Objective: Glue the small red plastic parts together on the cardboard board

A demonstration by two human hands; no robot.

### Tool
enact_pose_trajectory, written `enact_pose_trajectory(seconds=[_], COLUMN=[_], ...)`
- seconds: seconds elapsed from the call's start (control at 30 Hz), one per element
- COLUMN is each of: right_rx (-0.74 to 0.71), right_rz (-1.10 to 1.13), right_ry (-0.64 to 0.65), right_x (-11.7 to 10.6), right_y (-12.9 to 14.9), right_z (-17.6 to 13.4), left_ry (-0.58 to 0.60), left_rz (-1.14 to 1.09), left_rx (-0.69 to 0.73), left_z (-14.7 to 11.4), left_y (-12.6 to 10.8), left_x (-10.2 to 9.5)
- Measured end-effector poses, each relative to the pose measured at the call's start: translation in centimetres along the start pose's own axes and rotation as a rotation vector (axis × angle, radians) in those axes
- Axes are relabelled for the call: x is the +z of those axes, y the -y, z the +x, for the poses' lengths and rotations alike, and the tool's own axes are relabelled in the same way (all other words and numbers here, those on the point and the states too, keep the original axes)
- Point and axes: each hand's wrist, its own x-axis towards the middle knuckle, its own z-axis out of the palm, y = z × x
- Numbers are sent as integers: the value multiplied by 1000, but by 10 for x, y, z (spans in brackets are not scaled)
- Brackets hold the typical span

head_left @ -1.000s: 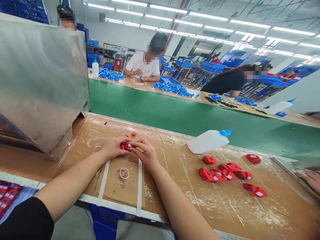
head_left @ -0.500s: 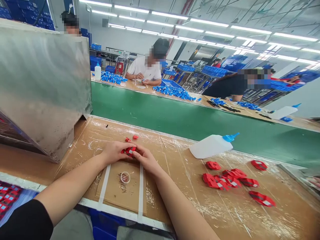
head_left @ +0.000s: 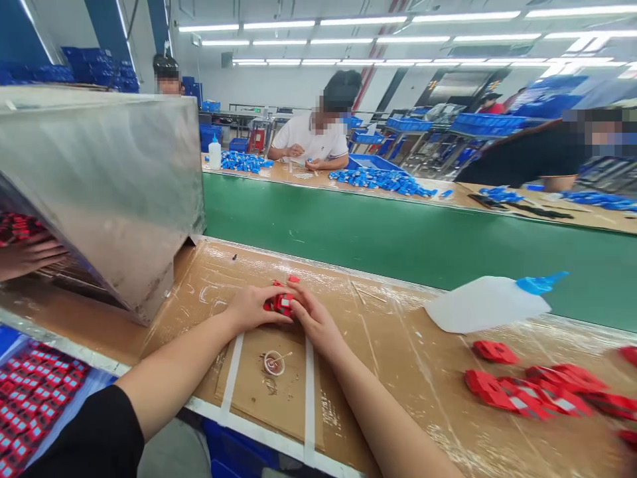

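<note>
Between my two hands is a small red piece point(head_left: 284, 304) with grey parts and a pale square on it. My left hand point(head_left: 253, 307) grips it from the left, fingers bent round its far side. From the right, my right hand point(head_left: 318, 317) closes on the same piece with thumb and fingers. Part of the piece is hidden by my fingers. Another bit of red point(head_left: 293, 279) shows just beyond the fingertips; whether it is joined to the piece I cannot tell. Nearer to me, a small round cup point(head_left: 274, 363) with a thin stick in it sits on a taped cardboard sheet point(head_left: 249, 398).
A white squeeze bottle point(head_left: 490, 305) with a blue nozzle lies at right, near several red pieces point(head_left: 517, 392). At left stand a metal housing point(head_left: 109, 192), another person's hand point(head_left: 32, 255) and a bin of red pieces point(head_left: 40, 405). A green belt point(head_left: 358, 222) runs beyond; co-workers sit across it.
The camera view has turned left, so the scene sits further right. More of the bin and another person's hand show at left. Both my hands keep hold of the red piece.
</note>
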Motion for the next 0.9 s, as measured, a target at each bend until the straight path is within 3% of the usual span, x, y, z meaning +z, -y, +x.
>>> enact_pose_trajectory(seconds=[0.13,0.33,0.6,0.9], right_rx=[-69,-69,-125,-163], right_rz=[-115,-192,-292,-370], right_ry=[-145,-67,-148,-87], right_x=[-8,-12,-3,-8], right_y=[2,15,15,15], right_z=[2,1,-1,0], left_ry=[0,-1,16,25], left_rz=[-150,-175,-127,-76], left_rx=[-43,-23,-42,-15], left_z=[2,3,4,5], left_y=[1,2,4,9], left_x=[0,-3,-3,-1])
